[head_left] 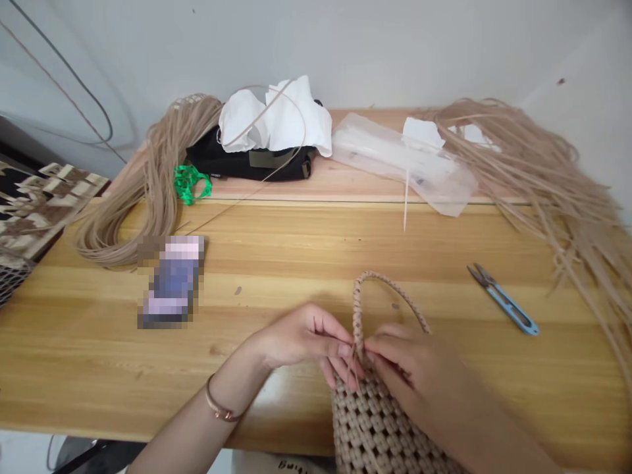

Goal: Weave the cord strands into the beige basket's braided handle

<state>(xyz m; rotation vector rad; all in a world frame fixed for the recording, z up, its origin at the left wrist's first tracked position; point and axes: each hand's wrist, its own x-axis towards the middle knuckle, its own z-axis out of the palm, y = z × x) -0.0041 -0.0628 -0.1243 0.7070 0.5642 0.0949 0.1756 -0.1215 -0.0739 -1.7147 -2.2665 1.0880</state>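
Observation:
A tan woven bag (375, 421) with an open lattice pattern stands at the front edge of the table. Its braided handle (358, 309) arches up from the rim and curves over to the right. Against the left base of the handle, my left hand (316, 342) pinches thin loose strand ends (353, 368) between thumb and fingers. On the other side of that base, my right hand (409, 362) is closed with thumb and forefinger together at the join. What it grips there is too small to make out.
Blue thread snips (503, 299) lie to the right. A blurred-out phone-like object (172, 283) is on the left. Bundles of tan strands (162, 164) lie at both sides. Behind are a black pouch (247, 161), white paper (296, 118), a plastic bag (395, 158) and green ribbon (190, 183).

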